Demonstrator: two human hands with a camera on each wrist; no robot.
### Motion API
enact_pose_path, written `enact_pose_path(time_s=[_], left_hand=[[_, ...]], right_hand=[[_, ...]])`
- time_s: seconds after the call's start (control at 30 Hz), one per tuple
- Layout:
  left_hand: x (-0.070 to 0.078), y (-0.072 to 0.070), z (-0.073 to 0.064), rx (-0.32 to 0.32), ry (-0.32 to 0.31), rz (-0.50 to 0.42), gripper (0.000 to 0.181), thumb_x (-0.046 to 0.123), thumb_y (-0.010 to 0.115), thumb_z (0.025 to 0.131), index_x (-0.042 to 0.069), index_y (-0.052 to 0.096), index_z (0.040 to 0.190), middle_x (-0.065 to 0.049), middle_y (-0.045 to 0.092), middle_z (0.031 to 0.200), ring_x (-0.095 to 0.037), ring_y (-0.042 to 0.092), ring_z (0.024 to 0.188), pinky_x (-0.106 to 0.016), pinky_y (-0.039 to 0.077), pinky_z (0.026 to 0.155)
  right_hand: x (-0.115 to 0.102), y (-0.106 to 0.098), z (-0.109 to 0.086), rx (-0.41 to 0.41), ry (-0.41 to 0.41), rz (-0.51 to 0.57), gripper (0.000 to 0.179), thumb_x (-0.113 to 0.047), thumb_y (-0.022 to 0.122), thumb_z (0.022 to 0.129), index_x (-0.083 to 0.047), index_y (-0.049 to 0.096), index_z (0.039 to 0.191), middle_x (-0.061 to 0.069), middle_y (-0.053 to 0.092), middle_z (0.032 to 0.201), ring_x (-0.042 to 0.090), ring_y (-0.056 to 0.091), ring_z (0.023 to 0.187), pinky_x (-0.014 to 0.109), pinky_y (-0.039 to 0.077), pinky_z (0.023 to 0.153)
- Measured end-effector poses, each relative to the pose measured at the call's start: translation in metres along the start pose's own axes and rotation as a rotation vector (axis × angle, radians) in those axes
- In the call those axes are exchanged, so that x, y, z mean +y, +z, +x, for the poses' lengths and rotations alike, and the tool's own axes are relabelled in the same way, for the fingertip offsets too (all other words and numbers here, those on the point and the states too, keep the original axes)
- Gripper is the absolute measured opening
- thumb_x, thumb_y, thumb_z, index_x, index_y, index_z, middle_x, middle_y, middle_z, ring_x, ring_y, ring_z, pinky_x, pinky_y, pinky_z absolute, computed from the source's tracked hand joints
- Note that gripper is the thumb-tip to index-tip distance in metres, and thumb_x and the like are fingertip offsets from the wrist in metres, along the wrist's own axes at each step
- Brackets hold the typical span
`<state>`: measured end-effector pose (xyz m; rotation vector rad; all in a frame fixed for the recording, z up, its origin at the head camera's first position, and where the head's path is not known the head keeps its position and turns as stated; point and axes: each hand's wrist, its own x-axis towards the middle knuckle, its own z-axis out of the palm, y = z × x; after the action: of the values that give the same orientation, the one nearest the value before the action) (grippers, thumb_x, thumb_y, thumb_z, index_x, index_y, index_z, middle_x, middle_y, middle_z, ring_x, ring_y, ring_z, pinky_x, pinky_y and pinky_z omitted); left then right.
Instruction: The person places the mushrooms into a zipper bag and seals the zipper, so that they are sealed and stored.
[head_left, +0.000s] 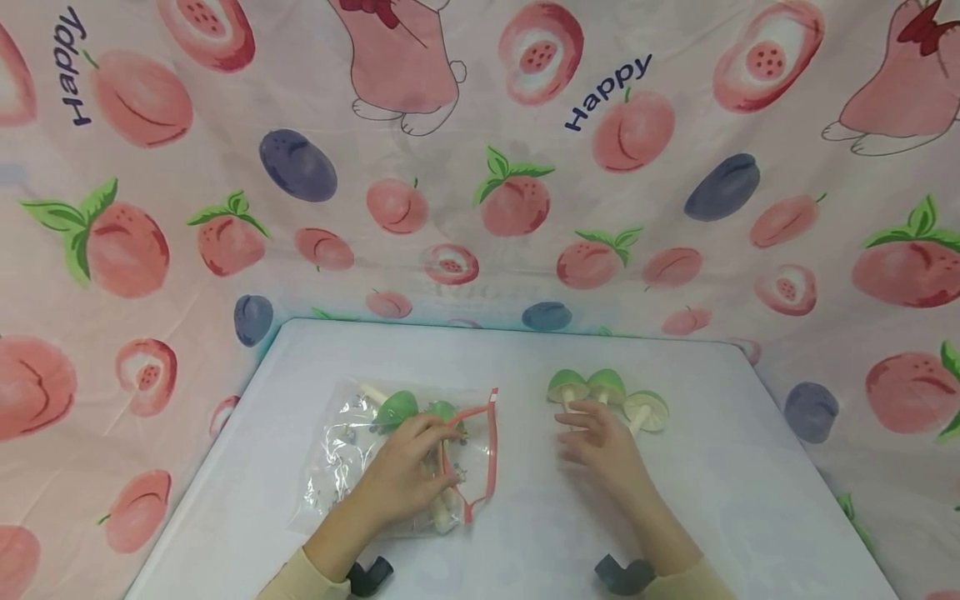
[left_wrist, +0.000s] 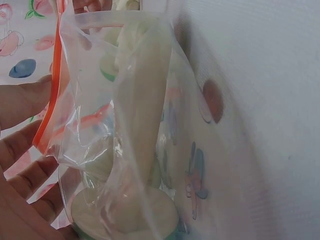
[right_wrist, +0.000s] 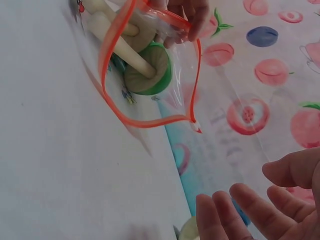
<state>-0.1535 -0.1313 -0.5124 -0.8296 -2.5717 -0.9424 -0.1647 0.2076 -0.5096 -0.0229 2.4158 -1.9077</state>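
A clear zip bag (head_left: 330,467) with a red-orange zip edge lies on the table at left, its mouth gaping toward the right. Several toy mushrooms with green caps and pale stems are inside, one mushroom (right_wrist: 147,75) showing plainly through the mouth. My left hand (head_left: 408,467) grips the bag's upper rim by the zip. To the right, my right hand (head_left: 603,446) hovers with fingers spread, holding nothing. Just beyond its fingertips lie three more mushrooms: one green cap (head_left: 567,383), a second green cap (head_left: 607,385) and one with its pale underside (head_left: 648,410) showing.
The white table (head_left: 525,542) backs onto a fruit-print cloth (head_left: 450,167) that also hangs at both sides. Dark wrist mounts show at the left wrist (head_left: 371,577) and the right wrist (head_left: 626,575).
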Motion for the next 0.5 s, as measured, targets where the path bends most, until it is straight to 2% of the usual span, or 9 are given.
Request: enact_pose_path(time_s=[0.27,0.5], left_hand=[[-0.001,0.0,0.0,0.003,-0.003,-0.014,0.057,0.017,0.099,0.074,0.021,0.074,0.125,0.009,0.067,0.127,-0.015,0.062,0.124,-0.039,0.058,0.105],[0.0,-0.001,0.0,-0.006,-0.02,-0.017,0.057,0.017,0.099,0.074,0.021,0.074,0.125,0.009,0.067,0.127,-0.015,0.062,0.124,-0.039,0.059,0.105]], right_hand=[[-0.004,-0.019,-0.002,0.038,0.006,-0.053,0.053,-0.003,0.07,0.101,-0.002,0.049,0.149,0.029,0.066,0.144,0.037,0.076,0.113,0.036,0.068,0.085],[-0.005,-0.037,-0.005,0.065,-0.02,-0.087,0.057,-0.004,0.071,0.101,0.0,0.046,0.152,0.03,0.064,0.145,0.021,0.078,0.108,0.031,0.068,0.083]])
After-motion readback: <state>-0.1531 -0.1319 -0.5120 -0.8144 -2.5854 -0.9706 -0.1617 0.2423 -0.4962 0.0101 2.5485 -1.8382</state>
